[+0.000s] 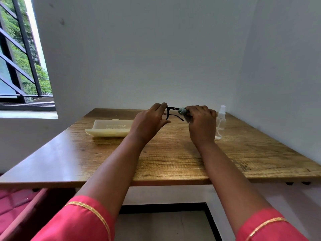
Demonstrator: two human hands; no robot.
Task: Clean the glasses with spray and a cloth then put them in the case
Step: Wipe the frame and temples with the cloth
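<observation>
Black-framed glasses (172, 109) are held above the wooden table (173, 157), toward its far side. My left hand (149, 122) grips the left end of the frame. My right hand (201, 120) pinches a grey cloth (183, 112) around the right lens. A cream glasses case (111, 130) lies open on the table to the left of my hands. A clear spray bottle (221, 122) with a white nozzle stands upright just right of my right hand.
White walls close in behind and to the right of the table. A barred window (20, 58) is at the left. A red seat (15, 202) sits below the table's near left edge.
</observation>
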